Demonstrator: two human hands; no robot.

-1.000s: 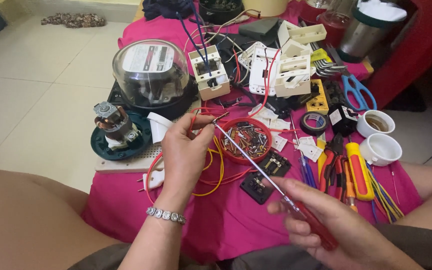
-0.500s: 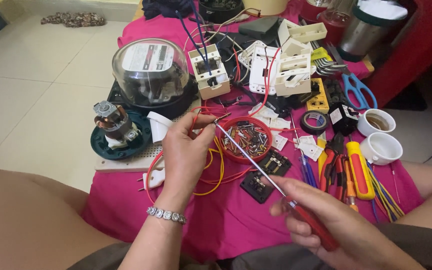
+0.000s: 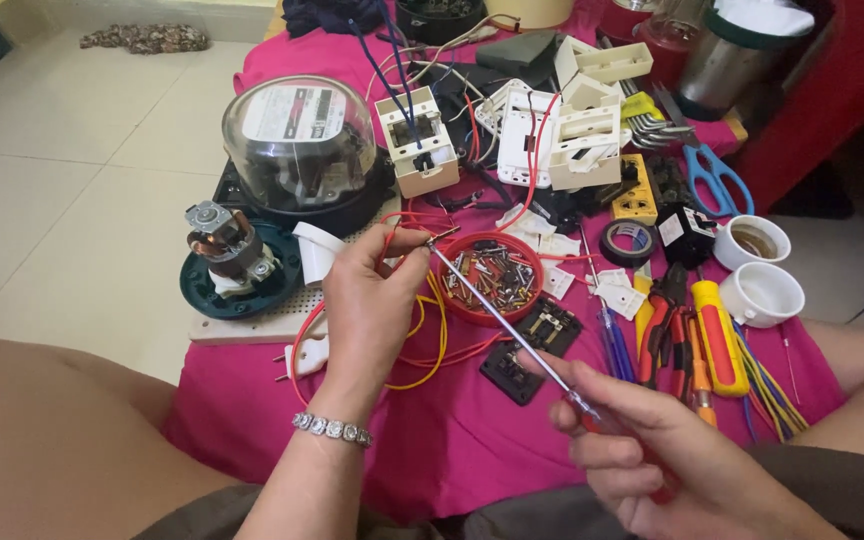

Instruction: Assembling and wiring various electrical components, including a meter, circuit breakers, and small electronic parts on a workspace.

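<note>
Two hands at work: the left hand (image 3: 370, 305) pinches a small part, the right hand (image 3: 667, 455) clasps a screwdriver (image 3: 512, 335); its tip could slip and jab fingers.

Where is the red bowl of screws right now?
In the head view, the red bowl of screws sits mid-table on the pink cloth, just right of the left hand, under the screwdriver shaft, with the black tape roll to its right.

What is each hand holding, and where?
Right hand grips a screwdriver by its handle; left hand pinches a small part at its fingertips.
</note>
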